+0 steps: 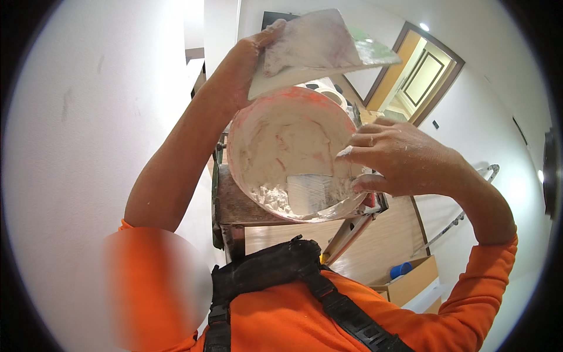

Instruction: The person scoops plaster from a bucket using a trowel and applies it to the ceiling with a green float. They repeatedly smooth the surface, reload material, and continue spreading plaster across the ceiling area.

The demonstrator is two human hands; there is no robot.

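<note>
My left hand (pixel 249 58) is raised above the far side of a bucket (pixel 230 144) and grips a flat board (pixel 314 44) smeared with white putty. The board is tilted and part of its surface looks greenish. White putty (pixel 278 132) coats the bucket's inside, with reddish streaks showing through. A flat rectangular blade (pixel 309 193), coated white, rests against the putty at the near side of the bucket. My right hand (pixel 393 155) hovers at the bucket's right rim, with fingers and thumb apart and putty on the fingertips. I see nothing held in it.
The bucket stands on a worn wooden platform (pixel 240 202) with metal legs. A white wall (pixel 88 146) runs close on my left. Behind is a doorway (pixel 410 76). At the lower right, a cardboard box (pixel 415 281) with a blue round object (pixel 401 270) sits on the floor.
</note>
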